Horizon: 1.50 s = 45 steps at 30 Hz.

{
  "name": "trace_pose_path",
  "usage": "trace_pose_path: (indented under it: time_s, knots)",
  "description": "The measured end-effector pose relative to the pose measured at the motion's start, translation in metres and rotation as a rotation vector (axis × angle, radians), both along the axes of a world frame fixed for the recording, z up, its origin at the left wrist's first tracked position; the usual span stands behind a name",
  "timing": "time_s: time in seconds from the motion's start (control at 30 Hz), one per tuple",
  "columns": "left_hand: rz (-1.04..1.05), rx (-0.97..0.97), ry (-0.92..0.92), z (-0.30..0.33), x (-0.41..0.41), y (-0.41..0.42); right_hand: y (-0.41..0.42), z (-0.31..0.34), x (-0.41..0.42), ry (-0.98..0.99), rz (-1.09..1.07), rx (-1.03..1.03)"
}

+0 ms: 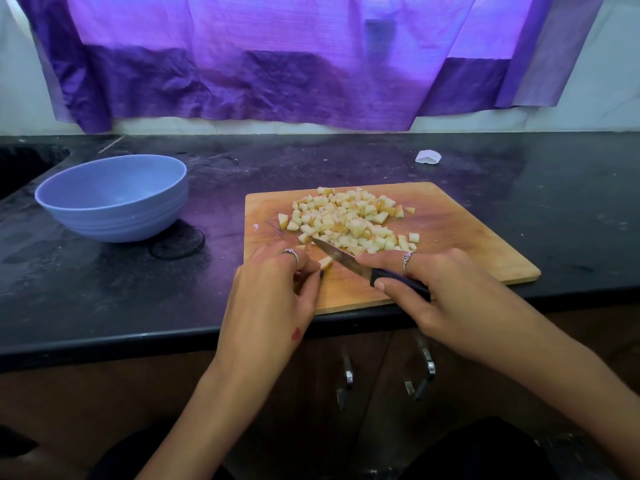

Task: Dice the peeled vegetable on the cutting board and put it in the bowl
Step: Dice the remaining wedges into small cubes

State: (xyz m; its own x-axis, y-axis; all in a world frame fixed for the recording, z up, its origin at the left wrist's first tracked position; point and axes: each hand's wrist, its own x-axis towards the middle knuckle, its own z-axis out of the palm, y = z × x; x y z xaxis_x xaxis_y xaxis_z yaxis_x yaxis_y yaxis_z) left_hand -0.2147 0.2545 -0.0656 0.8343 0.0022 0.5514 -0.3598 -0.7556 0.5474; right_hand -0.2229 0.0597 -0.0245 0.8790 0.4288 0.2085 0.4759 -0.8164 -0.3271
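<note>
A wooden cutting board [460, 237] lies on the black counter with a pile of pale diced vegetable [349, 220] on its far half. My left hand [277, 289] pinches a small remaining piece [325, 262] at the board's near left corner. My right hand [436, 289] grips a small knife [341, 255] by its dark handle, forefinger along the blade's back. The blade points left and away, its edge beside the held piece. An empty blue bowl [114, 199] stands to the left of the board.
A black hair tie [176, 245] lies by the bowl. A small white scrap [428, 156] sits at the back right of the counter [104, 289]. A purple curtain [277, 64] hangs behind. Cabinet handles [348, 375] show below the counter edge.
</note>
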Motion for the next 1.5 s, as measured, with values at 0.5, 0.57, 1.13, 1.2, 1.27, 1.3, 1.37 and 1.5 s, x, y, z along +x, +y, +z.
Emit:
trace_pose_path:
  time_s: [0.5,0.57,1.13,1.2,1.27,1.3,1.37,1.5]
  knots:
    - [0.015,0.027,-0.038,-0.002,-0.001,-0.004,0.012,0.008,0.014,0.086,-0.015,-0.078]
    - [0.026,0.03,-0.035,-0.001,-0.001,-0.005,0.014,0.006,0.012,0.091,-0.022,-0.079]
    - [0.059,-0.012,0.03,0.0,-0.009,0.003,0.0,0.002,-0.005,-0.044,0.019,-0.013]
    - [0.083,0.003,0.014,-0.002,-0.009,0.007,0.001,0.002,-0.004,-0.036,0.004,-0.023]
    - [0.091,0.025,0.017,-0.004,-0.008,0.01,0.002,0.001,-0.004,-0.038,0.004,-0.007]
    - [0.09,0.028,0.016,-0.005,-0.007,0.011,0.003,0.001,-0.003,-0.036,0.018,0.005]
    - [0.083,0.015,0.004,-0.006,-0.006,0.011,0.004,0.002,-0.002,-0.024,0.04,0.032]
    - [0.056,-0.011,-0.018,-0.008,-0.004,0.011,0.005,0.002,0.003,0.025,0.037,0.024]
